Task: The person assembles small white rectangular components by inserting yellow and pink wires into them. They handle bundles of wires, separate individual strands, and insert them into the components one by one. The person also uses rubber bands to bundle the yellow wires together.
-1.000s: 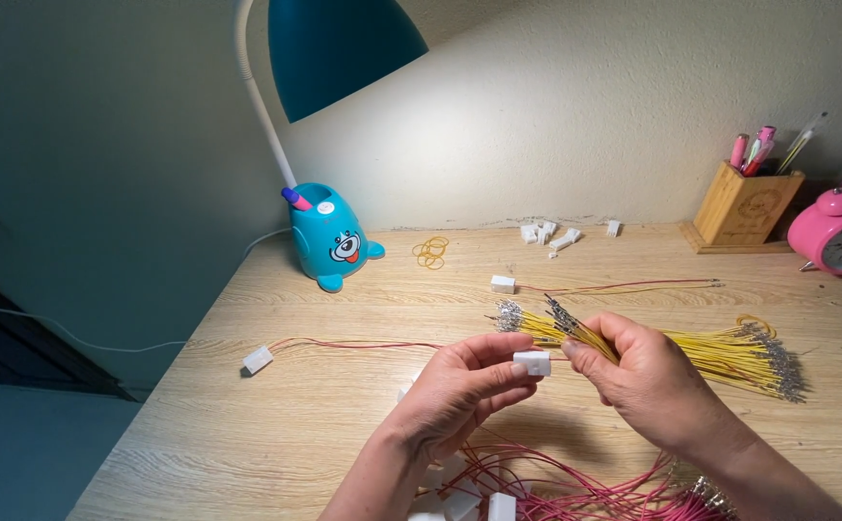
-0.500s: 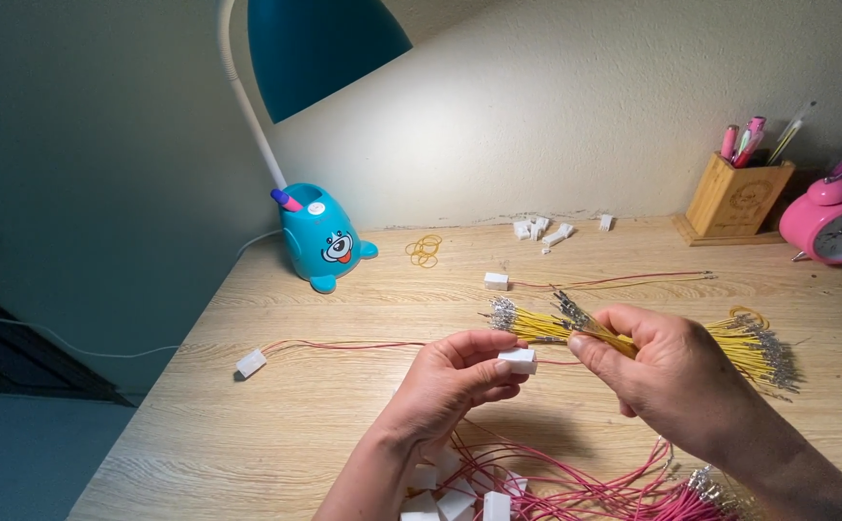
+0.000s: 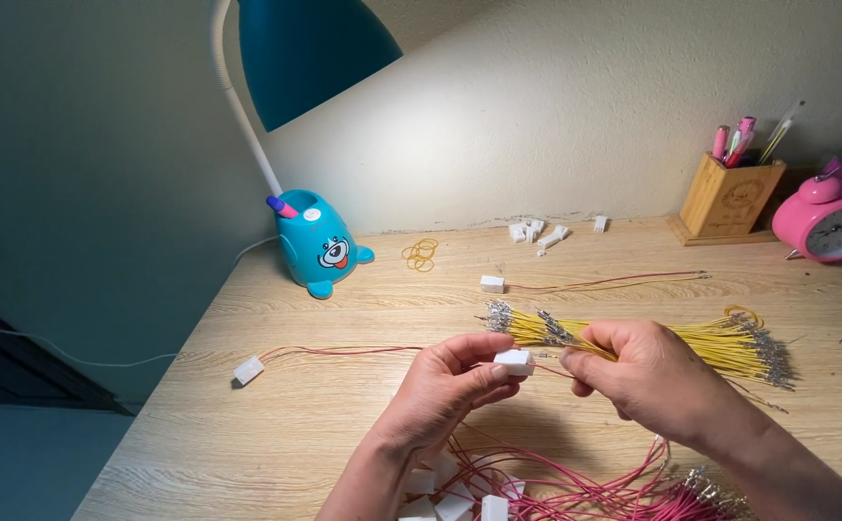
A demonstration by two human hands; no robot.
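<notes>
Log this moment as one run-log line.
left hand: pinches white connector | right hand: holds yellow wire bundle | pink wires near edge | wooden desk

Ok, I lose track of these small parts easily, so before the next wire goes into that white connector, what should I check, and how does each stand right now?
1. Connector pinched firmly in left hand: ok.
2. Right hand gripping a wire: ok, it holds yellow wires near their metal ends.
3. Only one wire singled out: cannot tell, several lie under the fingers.
4. Wire tip lined up with a connector slot: cannot tell, too small to see.
5. Spare connectors at hand: ok, by the left wrist, on the red wires.
6. Light on the work: ok, lamp lights the desk.
</notes>
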